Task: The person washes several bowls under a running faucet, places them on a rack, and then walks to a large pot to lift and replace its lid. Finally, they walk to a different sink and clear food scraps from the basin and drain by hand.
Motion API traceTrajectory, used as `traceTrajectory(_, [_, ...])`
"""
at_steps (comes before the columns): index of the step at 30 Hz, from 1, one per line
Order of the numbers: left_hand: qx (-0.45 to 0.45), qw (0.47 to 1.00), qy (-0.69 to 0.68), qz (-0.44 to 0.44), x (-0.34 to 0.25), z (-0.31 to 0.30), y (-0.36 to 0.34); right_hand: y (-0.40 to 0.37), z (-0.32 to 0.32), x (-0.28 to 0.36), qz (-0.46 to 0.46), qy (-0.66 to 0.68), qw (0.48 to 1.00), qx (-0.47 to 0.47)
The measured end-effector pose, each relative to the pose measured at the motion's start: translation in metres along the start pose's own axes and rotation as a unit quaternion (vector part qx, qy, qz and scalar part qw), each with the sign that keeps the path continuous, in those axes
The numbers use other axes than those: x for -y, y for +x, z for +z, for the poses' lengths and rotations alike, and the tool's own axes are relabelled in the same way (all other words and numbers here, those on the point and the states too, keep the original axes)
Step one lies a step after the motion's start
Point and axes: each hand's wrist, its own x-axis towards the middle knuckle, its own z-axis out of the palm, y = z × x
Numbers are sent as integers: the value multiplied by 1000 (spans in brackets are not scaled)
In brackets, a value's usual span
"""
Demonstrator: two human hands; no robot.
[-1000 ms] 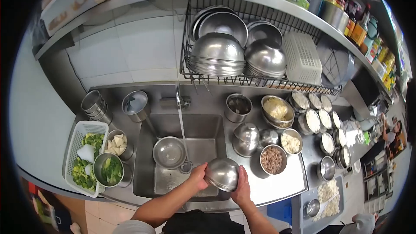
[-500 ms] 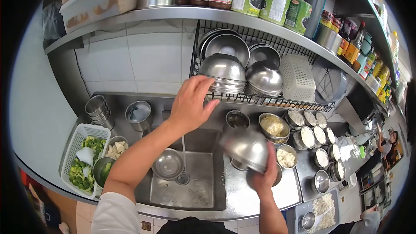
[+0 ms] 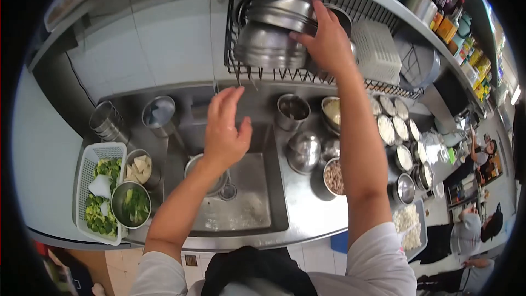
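My right hand is up at the wire rack and grips a metal bowl by its right edge, thumb below the rim and fingers over it. That bowl is upside down, tilted on top of a stack of metal bowls. My left hand hangs above the sink, holding nothing, with the thumb apart from the fingers. Below it, partly hidden by my left wrist, a metal bowl lies in the sink.
A white basket of broccoli, a bowl of greens and a bowl of white chunks stand left. Right of the sink are upturned metal bowls, a bowl of minced food and several rice bowls. Other people are far right.
My right hand has carried the metal bowl from over the counter up onto the rack's stack. My left hand has come down from the rack to above the sink.
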Motion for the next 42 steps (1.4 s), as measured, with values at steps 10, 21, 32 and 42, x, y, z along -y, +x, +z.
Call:
traceTrajectory(10, [146, 970, -84, -175, 25, 25, -104, -136, -13, 6, 204, 152, 966, 46])
traceTrajectory(21, [307, 679, -326, -581, 81, 182, -196, -305, 137, -137, 391, 66, 847, 355])
traceTrajectory(32, [263, 604, -366, -657, 82, 214, -202, -384, 138, -71, 449, 99, 831, 313])
traceTrajectory(42, [-18, 372, -568, -734, 70, 131, -200, -353, 37, 19, 141, 117, 922, 342])
